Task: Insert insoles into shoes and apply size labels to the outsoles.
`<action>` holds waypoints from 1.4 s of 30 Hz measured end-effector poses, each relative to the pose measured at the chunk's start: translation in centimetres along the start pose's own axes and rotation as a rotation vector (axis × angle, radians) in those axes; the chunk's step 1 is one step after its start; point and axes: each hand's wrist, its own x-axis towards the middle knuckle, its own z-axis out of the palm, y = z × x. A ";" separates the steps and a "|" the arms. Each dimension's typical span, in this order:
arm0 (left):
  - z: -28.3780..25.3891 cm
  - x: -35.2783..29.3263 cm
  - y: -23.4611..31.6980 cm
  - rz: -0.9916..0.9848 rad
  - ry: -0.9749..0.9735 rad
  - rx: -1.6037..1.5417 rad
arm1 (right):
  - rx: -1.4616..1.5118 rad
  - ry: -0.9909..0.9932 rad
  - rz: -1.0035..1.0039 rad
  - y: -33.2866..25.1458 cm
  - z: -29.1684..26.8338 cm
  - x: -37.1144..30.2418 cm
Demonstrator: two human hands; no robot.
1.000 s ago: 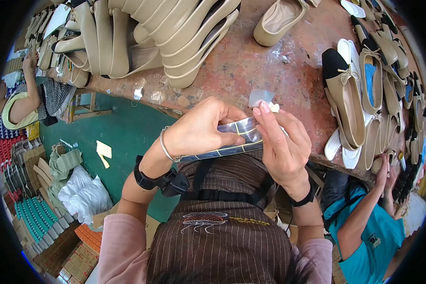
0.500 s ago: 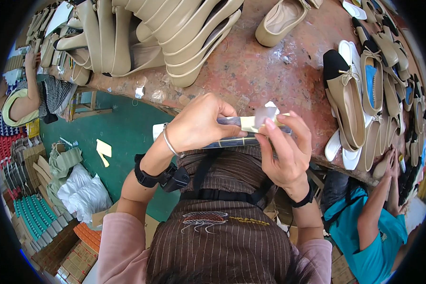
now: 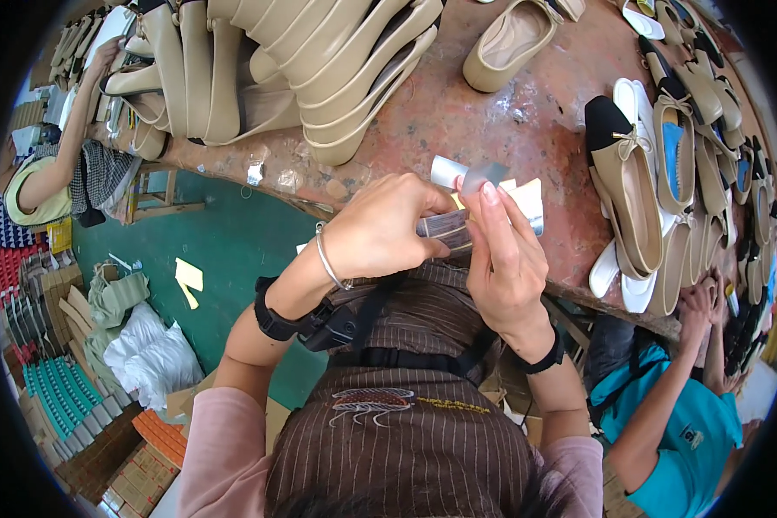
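Just past the table's near edge, my left hand (image 3: pixel 373 226) is closed round a curled sheet of labels (image 3: pixel 445 228), dark and see-through with pale grid lines. Its far end shows shiny, with some cream backing. My right hand (image 3: pixel 511 269) pinches a small translucent sticker (image 3: pixel 485 176) between thumb and fingers, right against the sheet. Whether the sticker has come fully off the sheet, I cannot tell. Beyond my hands on the table lies a beige flat shoe (image 3: pixel 511 45).
Beige shoes (image 3: pixel 337 82) are stacked in a row at the far left of the worn red table (image 3: pixel 406 129). Black-toed flats (image 3: pixel 626 186) and white insoles crowd the right side. A person in teal (image 3: pixel 673 423) sits at right; another in yellow (image 3: pixel 47 190) works at left.
My right hand has shifted left and slightly up, close to my left. The label sheet, flatter before, is now curled with its shiny end showing. The person at left has reached farther up.
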 end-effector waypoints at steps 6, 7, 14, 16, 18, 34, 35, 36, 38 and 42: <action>0.4 1.5 -1.1 0.061 -0.079 -0.083 | -0.039 -0.061 -0.105 1.0 -1.1 0.2; 0.1 1.7 -0.4 -0.008 -0.147 -0.042 | -0.043 -0.100 -0.077 1.2 -1.4 -0.2; 0.9 3.7 -1.7 -0.018 -0.188 -0.184 | -0.076 -0.173 -0.016 1.6 -1.4 -0.6; 1.0 4.4 -1.6 0.017 -0.168 -0.239 | -0.088 -0.160 -0.033 1.8 -1.7 -0.2; 0.8 5.4 -1.2 -0.027 -0.237 -0.194 | -0.111 -0.153 -0.009 2.2 -1.9 -0.2; 2.1 11.7 -0.9 0.070 -0.098 0.019 | -0.013 0.085 0.416 3.8 -3.1 -1.0; 1.9 11.6 -0.8 0.013 0.039 0.171 | -0.022 0.085 0.377 4.0 -3.5 -0.6; 1.7 11.4 -0.2 -0.044 0.172 0.322 | -0.015 0.088 0.363 3.6 -4.0 -0.2; 0.9 9.8 0.7 0.340 0.552 0.601 | -0.018 0.168 0.480 3.3 -4.9 0.8; -9.2 6.8 5.6 0.483 1.257 0.735 | 0.182 0.427 0.533 3.6 -6.5 1.4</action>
